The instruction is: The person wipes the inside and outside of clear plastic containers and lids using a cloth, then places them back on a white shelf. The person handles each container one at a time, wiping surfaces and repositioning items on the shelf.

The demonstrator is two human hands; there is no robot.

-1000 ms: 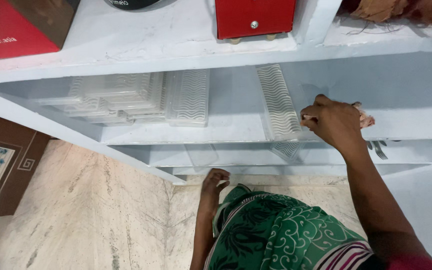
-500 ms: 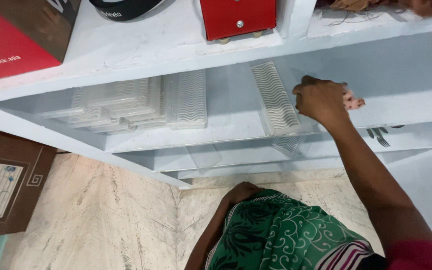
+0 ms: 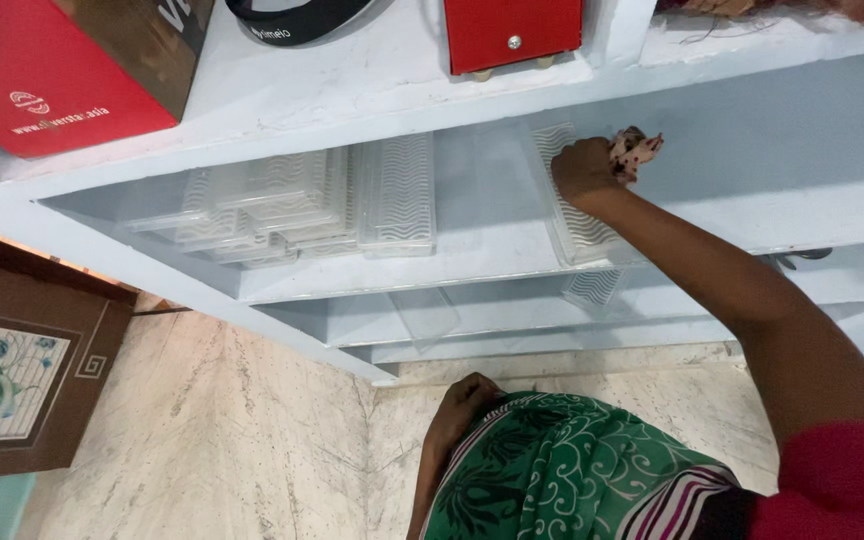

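On the middle shelf (image 3: 472,265) my right hand (image 3: 584,168) clutches a patterned cloth (image 3: 634,150) against a clear tray (image 3: 577,225); I could nudge the tray off. Left hand (image 3: 462,400) loosely curled, empty.

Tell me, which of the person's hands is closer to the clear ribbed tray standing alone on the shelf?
Right. The right hand, clutching a patterned cloth, is up on the shelf against the clear ribbed tray. The left hand hangs low by the green garment, far below the tray.

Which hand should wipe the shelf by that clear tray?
Probably the right hand: it holds the patterned cloth beside the clear tray. The left hand hangs low by the green garment.
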